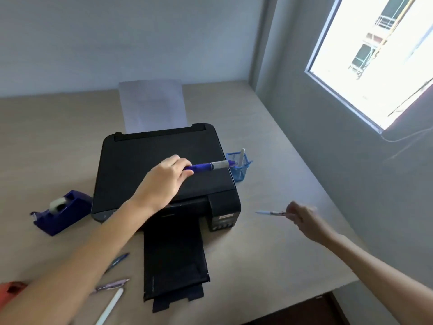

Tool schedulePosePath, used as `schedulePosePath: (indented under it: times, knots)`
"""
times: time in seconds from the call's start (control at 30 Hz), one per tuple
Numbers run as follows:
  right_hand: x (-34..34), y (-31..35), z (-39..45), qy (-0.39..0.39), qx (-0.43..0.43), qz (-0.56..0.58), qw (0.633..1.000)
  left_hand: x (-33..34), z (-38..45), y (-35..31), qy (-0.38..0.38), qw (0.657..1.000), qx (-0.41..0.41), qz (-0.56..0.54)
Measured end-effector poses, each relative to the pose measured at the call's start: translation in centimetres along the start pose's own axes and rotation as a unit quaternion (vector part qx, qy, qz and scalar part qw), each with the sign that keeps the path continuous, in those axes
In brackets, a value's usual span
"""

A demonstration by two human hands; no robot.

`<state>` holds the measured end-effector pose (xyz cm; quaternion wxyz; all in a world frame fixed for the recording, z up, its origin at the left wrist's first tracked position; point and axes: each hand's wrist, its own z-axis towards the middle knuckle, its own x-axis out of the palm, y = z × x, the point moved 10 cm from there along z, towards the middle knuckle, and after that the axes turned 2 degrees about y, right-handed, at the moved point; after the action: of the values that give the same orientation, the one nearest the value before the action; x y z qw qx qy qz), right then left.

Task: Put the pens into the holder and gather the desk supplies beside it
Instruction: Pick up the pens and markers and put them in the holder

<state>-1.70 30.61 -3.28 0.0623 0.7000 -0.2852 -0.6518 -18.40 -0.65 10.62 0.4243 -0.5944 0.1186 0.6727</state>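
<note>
A blue mesh holder (241, 168) stands on the desk at the printer's right side, with a white pen (242, 155) upright in it. My left hand (167, 178) reaches over the printer and grips a blue pen (209, 165) whose tip is at the holder's rim. Lower right, my right hand (304, 220) holds a thin light-blue pen (269, 213) above the desk. Near the front left lie a dark blue pen (118, 261), a pink pen (112, 286) and a white pen (110, 306). A blue tape dispenser (62, 211) sits at the left.
A black printer (164, 174) fills the middle of the desk, its output tray (174, 261) extended toward me and paper (152, 105) standing at its back. A red object (10, 290) shows at the left edge. The wall and window are close on the right.
</note>
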Motion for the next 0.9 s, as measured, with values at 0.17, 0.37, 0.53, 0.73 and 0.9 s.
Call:
schedulePosePath:
  times: [0.17,0.37,0.53,0.73,0.9]
  knots:
    - [-8.7,0.2,5.5,-0.19,0.015,0.079,0.979,5.2,11.7,-2.9,0.067,0.995,-0.045,0.062]
    - [-9.1,4.2,14.0,-0.196,-0.09,0.109,0.97,12.7,19.4,-4.1,0.151,0.978,-0.084,0.113]
    - [-4.2,5.9,20.2,-0.077,-0.133,0.032,0.988,17.3,21.3,-2.6,0.203,0.961,-0.107,0.155]
    - [-0.2,7.1,22.8,0.024,-0.144,-0.015,0.989,18.9,21.4,-2.1,0.224,0.947,-0.082,0.216]
    - [-2.0,9.3,22.8,-0.03,-0.155,0.0,0.987,14.8,20.1,-1.9,0.151,0.977,-0.1,0.113]
